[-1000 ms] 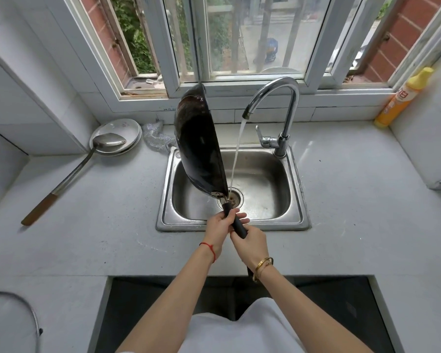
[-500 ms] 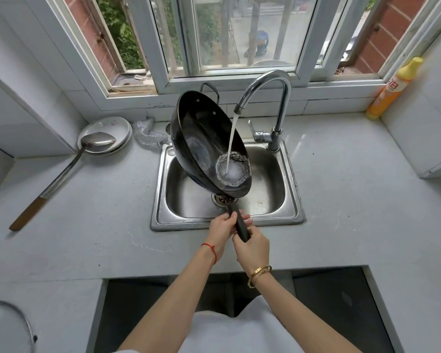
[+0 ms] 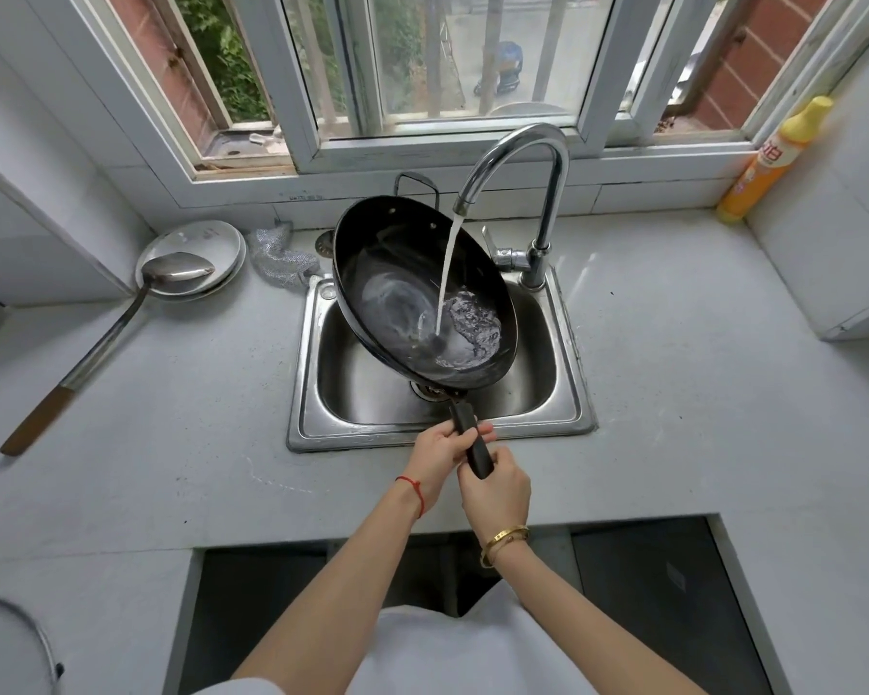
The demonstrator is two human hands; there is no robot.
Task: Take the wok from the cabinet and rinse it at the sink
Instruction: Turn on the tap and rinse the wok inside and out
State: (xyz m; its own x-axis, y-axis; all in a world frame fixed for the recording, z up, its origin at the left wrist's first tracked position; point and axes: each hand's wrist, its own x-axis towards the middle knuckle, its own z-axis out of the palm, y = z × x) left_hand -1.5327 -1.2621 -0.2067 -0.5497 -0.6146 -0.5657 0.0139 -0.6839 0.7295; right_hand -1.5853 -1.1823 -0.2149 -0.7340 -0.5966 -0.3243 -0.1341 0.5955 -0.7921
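A black wok (image 3: 397,273) hangs tilted over the steel sink (image 3: 568,423), its open side facing me and to the right. Water runs from the curved faucet (image 3: 523,153) into the bowl and pools near its lower right rim. Both hands grip the wok's black handle (image 3: 472,441) at the sink's front edge: my left hand (image 3: 437,456) higher up, my right hand (image 3: 495,491) on the handle's end.
A long metal ladle (image 3: 121,318) with a wooden grip lies on the counter at left, its bowl on stacked steel plates (image 3: 212,243). A mesh scrubber (image 3: 279,258) sits behind the sink. A yellow bottle (image 3: 768,163) stands at the far right corner. A pot lid (image 3: 6,644) shows bottom left.
The wok has turned from edge-on and nearly upright to open side up under the stream, so water now falls into it and swirls. Both hands stay on the handle.
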